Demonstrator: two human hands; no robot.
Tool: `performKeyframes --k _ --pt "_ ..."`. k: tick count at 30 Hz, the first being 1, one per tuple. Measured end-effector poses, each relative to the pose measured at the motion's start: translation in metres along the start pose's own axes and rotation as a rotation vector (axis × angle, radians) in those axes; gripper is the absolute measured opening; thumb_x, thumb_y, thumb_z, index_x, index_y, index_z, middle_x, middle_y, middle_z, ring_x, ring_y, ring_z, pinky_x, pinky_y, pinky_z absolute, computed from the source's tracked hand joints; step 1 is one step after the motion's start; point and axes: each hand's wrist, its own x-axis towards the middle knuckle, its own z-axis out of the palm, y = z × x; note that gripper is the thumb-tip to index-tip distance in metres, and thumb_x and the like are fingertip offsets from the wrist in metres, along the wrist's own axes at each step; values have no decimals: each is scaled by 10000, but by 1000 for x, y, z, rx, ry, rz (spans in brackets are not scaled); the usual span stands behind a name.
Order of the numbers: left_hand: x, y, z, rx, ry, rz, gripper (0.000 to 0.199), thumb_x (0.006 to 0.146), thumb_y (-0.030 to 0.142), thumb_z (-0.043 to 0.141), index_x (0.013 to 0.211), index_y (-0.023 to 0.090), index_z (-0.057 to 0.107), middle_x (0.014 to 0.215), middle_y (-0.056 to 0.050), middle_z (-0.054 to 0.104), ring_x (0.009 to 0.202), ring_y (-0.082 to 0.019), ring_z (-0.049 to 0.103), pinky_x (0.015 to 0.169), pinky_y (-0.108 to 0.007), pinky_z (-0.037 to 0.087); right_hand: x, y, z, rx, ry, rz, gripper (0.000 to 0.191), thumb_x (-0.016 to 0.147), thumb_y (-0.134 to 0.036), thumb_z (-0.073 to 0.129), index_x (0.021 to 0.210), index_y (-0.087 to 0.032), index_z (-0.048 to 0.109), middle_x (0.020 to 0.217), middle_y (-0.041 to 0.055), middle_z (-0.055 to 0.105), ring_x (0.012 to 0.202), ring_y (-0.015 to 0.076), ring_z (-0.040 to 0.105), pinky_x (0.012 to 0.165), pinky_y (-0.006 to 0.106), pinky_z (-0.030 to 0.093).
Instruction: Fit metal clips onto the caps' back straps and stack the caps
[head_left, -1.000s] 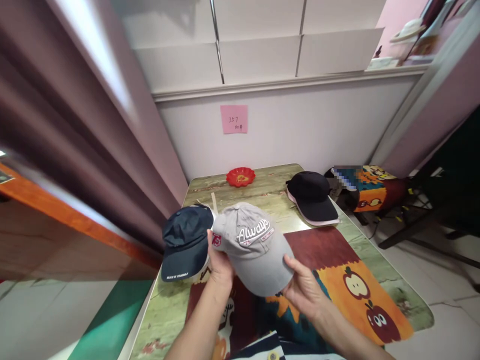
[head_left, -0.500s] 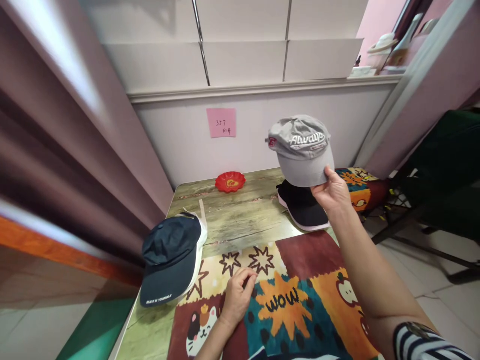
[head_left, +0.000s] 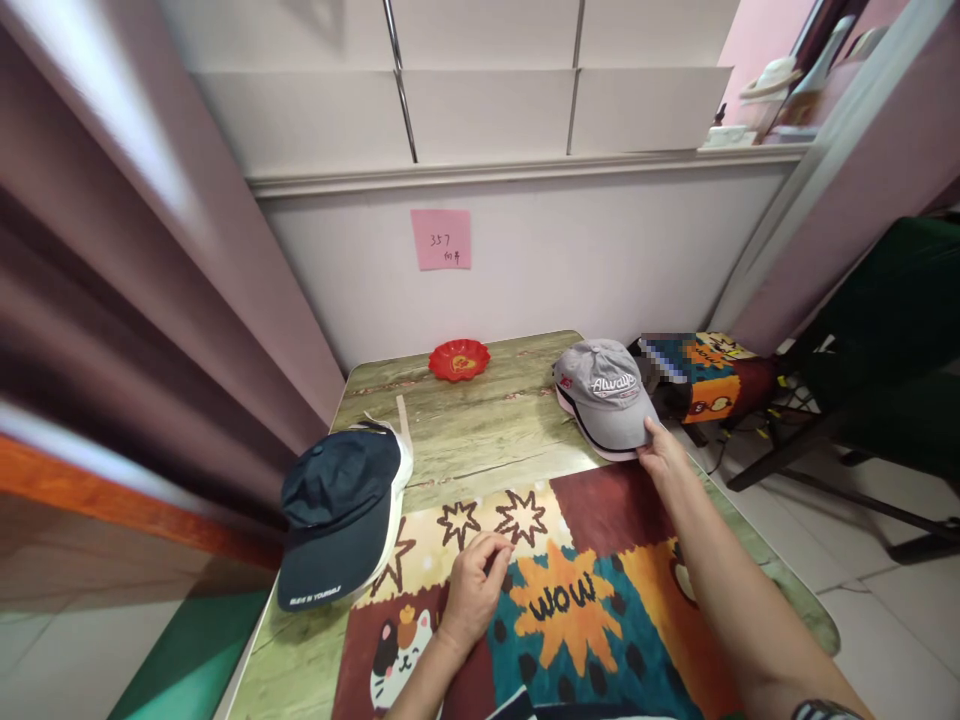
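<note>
A grey cap with "Always" on its front lies over a black cap with a pink underside, of which only a rim shows. My right hand pinches the right edge of the grey cap's brim. On the colourful mat, near its middle, rests my left hand, its fingers curled together; nothing shows in them. To the left a navy cap sits on top of a white cap, brim toward me.
A red scalloped dish stands at the back of the wooden table. Behind it a pink note is stuck on the wall. Curtains hang at both sides. A dark chair and a patterned cloth are to the right.
My right hand has lowered the grey cap onto the black cap, covering most of it. My left hand has stayed in place on the mat.
</note>
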Motion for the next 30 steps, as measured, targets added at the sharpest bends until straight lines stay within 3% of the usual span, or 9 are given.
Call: performKeyframes --k 6,10,12,15,18,20,22,25,30 --pt "0 0 0 -2 5 1 235 965 337 537 839 203 684 911 -65 702 896 -210 668 836 -322 507 11 -3 3 -118 -19 -129 106 888 -147 600 974 -182 651 998 50 759 939 190 737 840 372 633" --pt "1 1 0 -5 5 -1 234 966 337 533 842 206 681 920 -71 707 903 -215 669 836 -329 511 11 0 -6 -305 133 -307 445 750 -213 736 1168 -149 596 1120 121 710 1029 287 693 877 496 600" --pt "0 2 0 -6 4 0 228 964 332 535 844 208 685 921 -70 708 903 -216 670 837 -329 512 7 0 -13 -409 231 -435 687 687 -253 774 1315 -127 524 1311 199 610 1218 357 585 1027 574 490" --pt "0 2 -1 -5 4 3 217 959 324 541 849 210 690 920 -65 708 901 -213 672 836 -326 514 -4 -3 -19 -562 286 -671 869 692 -338 765 1456 -105 422 1547 246 366 1436 385 341 1198 557 257" --pt "0 2 0 4 6 4 220 961 324 538 844 210 685 912 -63 705 893 -212 672 832 -325 512 -15 -2 -15 -914 192 -1041 909 782 -549 674 1502 -86 367 1578 255 316 1462 403 286 1188 575 220" --pt "1 2 0 9 7 5 225 963 325 536 835 209 680 905 -63 702 884 -210 669 827 -325 510 -20 1 -8 -1174 87 -1191 972 812 -683 581 1530 -83 314 1570 261 337 1464 413 277 1172 602 214" --pt "0 3 1 10 10 6 223 961 320 537 828 208 675 903 -64 700 880 -208 666 825 -325 509 -21 5 -3 -1345 -19 -1151 1061 785 -761 555 1554 -92 259 1565 253 354 1458 409 288 1168 590 220" --pt "0 3 1 5 15 5 212 957 313 537 837 209 677 908 -68 701 886 -211 665 830 -329 509 -18 9 0 -1492 -138 -941 1165 716 -823 572 1557 -92 234 1525 265 394 1401 403 384 1122 519 320" --pt "-1 2 2 9 18 3 216 955 320 532 836 211 676 910 -71 703 889 -213 662 831 -332 510 -20 10 2 -1553 -112 -783 1159 700 -848 566 1542 -116 249 1473 269 440 1346 407 450 1072 497 364"
